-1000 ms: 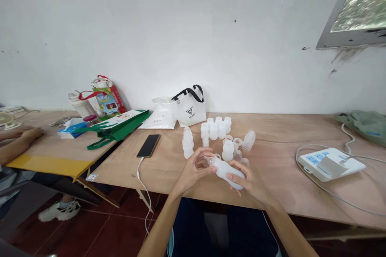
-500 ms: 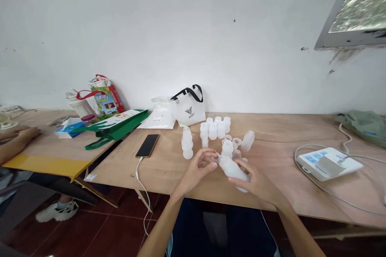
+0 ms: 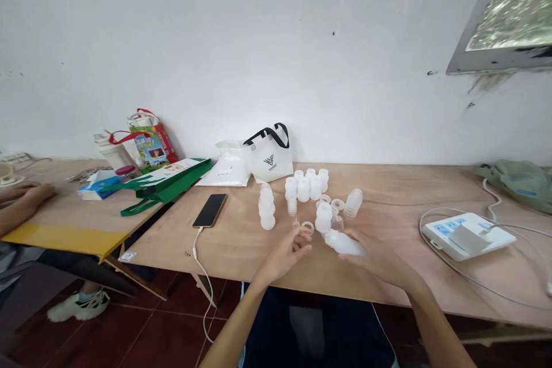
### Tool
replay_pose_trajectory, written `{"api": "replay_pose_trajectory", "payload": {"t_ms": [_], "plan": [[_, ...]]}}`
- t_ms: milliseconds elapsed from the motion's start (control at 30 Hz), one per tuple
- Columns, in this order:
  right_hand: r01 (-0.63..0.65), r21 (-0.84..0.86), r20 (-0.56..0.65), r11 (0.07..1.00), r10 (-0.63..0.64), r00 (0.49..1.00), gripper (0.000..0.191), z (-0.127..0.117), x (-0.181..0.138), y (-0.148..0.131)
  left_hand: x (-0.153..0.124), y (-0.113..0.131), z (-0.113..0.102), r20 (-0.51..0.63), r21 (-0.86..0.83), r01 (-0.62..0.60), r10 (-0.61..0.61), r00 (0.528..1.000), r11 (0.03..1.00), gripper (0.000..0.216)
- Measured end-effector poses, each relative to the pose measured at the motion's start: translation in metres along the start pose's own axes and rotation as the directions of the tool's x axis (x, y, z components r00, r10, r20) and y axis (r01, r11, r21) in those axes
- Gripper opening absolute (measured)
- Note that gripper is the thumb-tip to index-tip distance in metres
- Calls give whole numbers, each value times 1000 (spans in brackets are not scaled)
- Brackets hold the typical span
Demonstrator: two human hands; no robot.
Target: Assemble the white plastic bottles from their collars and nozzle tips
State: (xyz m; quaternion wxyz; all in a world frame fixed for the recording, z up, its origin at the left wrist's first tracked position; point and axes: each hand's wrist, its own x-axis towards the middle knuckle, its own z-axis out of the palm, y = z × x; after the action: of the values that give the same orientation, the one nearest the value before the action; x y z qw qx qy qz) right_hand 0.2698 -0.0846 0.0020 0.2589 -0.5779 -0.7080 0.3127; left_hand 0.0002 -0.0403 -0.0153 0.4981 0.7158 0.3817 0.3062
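Note:
A milky plastic bottle (image 3: pixel 345 243) lies tilted in my right hand (image 3: pixel 376 256), whose thumb and fingers wrap its body; its neck points left. My left hand (image 3: pixel 284 257) is apart from the bottle, with thumb and fingers spaced. Just beyond its fingertips lies a clear ring (image 3: pixel 307 226), with a small clear piece (image 3: pixel 295 223) beside it. Another milky bottle (image 3: pixel 323 217) stands behind the held one. Several loose rings (image 3: pixel 338 204) and clear caps lie farther back, near a clear ribbed cup (image 3: pixel 353 203) tipped over.
Several bumpy white bottles (image 3: pixel 303 188) stand grouped at the back, and a stacked one (image 3: pixel 266 207) stands to the left. A phone (image 3: pixel 210 210) on a cable lies farther left. A white power box (image 3: pixel 468 234) with cords sits right. Another person's hand (image 3: pixel 37 192) rests on the neighbouring table.
My left hand has drawn away from the bottle's neck toward the ring on the table. My right hand has shifted slightly right and lowered the bottle, which now lies flatter.

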Motion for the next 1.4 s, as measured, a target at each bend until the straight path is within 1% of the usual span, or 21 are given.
{"api": "replay_pose_trajectory", "payload": {"t_ms": [133, 233, 300, 367, 400, 500, 600, 667, 700, 767, 833, 900, 967, 1033, 1100, 1167, 1300, 1367, 1400], "plan": [[78, 117, 162, 990, -97, 982, 46, 18, 4, -20, 4, -15, 8, 5, 107, 27, -28, 1000, 994, 49], [115, 171, 212, 979, -150, 966, 49, 28, 6, -28, 8, -19, 11, -5, 128, -15, 16, 1000, 992, 41], [110, 170, 212, 979, -145, 966, 50, 29, 7, -28, 9, -17, 9, -12, 142, -34, 36, 999, 989, 32], [65, 136, 177, 989, -89, 980, 51, 25, 7, -24, 9, -12, 5, -62, 148, -25, 34, 997, 989, 29], [30, 112, 142, 993, -46, 989, 53, 22, 7, -21, 8, -9, 1, -97, 134, -19, 33, 995, 991, 32], [-48, 49, 8, 998, 48, 999, 60, 10, 6, -10, 5, 2, -13, -206, 9, -29, 31, 978, 1000, 45], [-59, 1, -74, 998, 59, 996, 58, -1, 6, -2, 3, 9, -27, -318, -132, -101, 54, 946, 986, 45], [-59, -30, -89, 998, 56, 994, 55, -4, 6, -2, 2, 10, -33, -385, -200, -159, 71, 920, 967, 42], [-53, -44, -87, 998, 49, 995, 54, -5, 6, -3, 3, 10, -34, -398, -229, -174, 71, 915, 958, 41], [-44, -65, -84, 997, 38, 996, 54, -1, 6, -7, 4, 10, -32, -383, -281, -175, 57, 922, 944, 39], [-48, -71, -88, 996, 42, 995, 56, 7, 6, -11, 5, 11, -23, -323, -309, -155, 50, 945, 938, 38], [-20, -74, -111, 997, 12, 994, 57, 19, 7, -11, 6, 12, -12, -260, -315, -134, 50, 964, 939, 38], [74, -99, -165, 992, -90, 982, 55, 30, 8, -10, 6, 14, -3, -241, -317, -119, 42, 970, 941, 39], [185, -154, -248, 971, -219, 944, 51, 40, 10, -7, 6, 15, 1, -247, -328, -113, 30, 969, 938, 42], [250, -219, -313, 943, -310, 898, 47, 45, 11, -7, 5, 16, -1, -238, -338, -107, 25, 971, 935, 45], [272, -276, -328, 922, -357, 875, 43, 47, 12, -10, 4, 14, -5, -214, -343, -100, 26, 977, 934, 48], [273, -335, -331, 902, -384, 862, 42, 48, 11, -16, 1, 13, -12, -193, -338, -117, 53, 980, 934, 49], [273, -303, -347, 913, -373, 861, 45, 49, 10, -17, -1, 16, -12, -201, -307, -140, 80, 976, 941, 45], [271, -261, -352, 926, -353, 867, 47, 49, 9, -17, -2, 17, -12, -203, -288, -150, 93, 975, 946, 43]]}}
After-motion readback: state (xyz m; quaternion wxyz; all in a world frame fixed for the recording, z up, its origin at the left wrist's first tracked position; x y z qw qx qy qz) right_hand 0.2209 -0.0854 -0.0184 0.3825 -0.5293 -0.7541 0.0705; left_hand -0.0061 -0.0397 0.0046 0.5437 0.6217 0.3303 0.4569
